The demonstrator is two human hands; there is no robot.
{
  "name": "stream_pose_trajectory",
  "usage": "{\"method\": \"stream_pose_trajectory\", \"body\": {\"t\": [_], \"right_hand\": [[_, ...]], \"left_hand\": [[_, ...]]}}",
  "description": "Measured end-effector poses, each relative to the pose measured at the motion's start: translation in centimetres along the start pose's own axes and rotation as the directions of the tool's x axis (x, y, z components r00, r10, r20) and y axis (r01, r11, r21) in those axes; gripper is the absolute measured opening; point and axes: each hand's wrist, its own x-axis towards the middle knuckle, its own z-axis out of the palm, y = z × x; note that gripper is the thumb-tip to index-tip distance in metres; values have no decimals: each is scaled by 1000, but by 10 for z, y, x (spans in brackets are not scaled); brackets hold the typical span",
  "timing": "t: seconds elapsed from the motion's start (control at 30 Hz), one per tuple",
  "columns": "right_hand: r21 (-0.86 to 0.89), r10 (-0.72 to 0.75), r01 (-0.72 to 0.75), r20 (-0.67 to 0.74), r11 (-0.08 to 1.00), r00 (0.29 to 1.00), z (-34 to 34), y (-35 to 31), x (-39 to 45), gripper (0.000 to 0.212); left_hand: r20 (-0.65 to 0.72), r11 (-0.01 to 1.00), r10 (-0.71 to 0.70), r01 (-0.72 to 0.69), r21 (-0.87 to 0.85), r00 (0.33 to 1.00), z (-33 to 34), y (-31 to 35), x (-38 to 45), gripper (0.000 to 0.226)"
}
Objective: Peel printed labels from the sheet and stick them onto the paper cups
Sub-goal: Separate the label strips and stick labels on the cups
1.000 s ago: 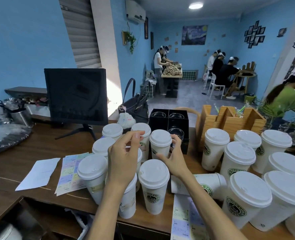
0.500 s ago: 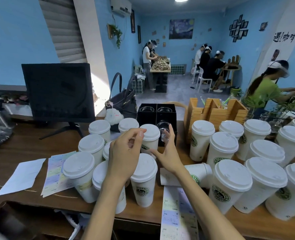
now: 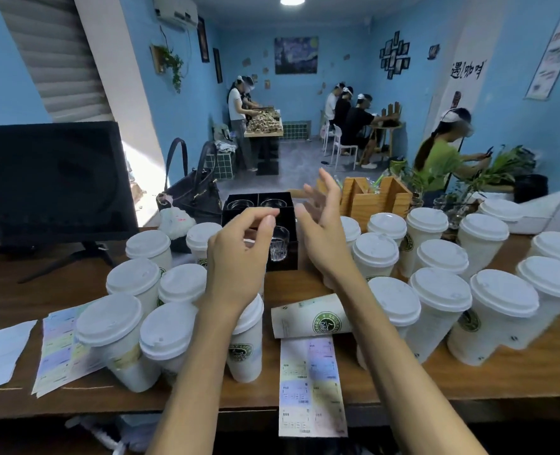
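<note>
nearest, a label sheet (image 3: 311,385) lies flat over the front edge of the wooden counter (image 3: 469,379). just behind it a paper cup (image 3: 308,315) lies on its side. a second label sheet (image 3: 63,349) lies at left beside upright lidded cups (image 3: 111,336); more lidded cups (image 3: 502,310) stand at right. above the cups, the left hand (image 3: 239,257) is raised with fingers curled, thumb and forefinger nearly meeting; whether it holds a label cannot be told. the right hand (image 3: 321,224) is spread wide, holding nothing. beyond stands a black glass box (image 3: 259,205).
</note>
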Motion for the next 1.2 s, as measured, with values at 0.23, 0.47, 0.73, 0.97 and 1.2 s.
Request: {"method": "stream_pose_trajectory", "body": {"t": [0.23,0.47,0.73,0.97,1.2], "right_hand": [[-69,-56,51,-68,996,996,-63,-45,-21,56],[-476,-123,78,-63,876,990,-132,-37,-61,43],[-557,-108,37,-95,830,990,-155,23,-144,31],[-422,-31,-58,-201,905,979,-147,67,-191,46],[-280,173,-236,-231,931,957,-141,93,-203,58]], "left_hand": [[39,992,107,-104,-77,993,36,25,5,18],[198,991,109,-91,-98,974,84,34,-22,17],[273,988,-88,48,149,958,104,-27,-106,27],[362,912,-273,121,391,891,111,-73,-169,39],[363,929,-341,254,268,867,140,-78,-178,58]]}}
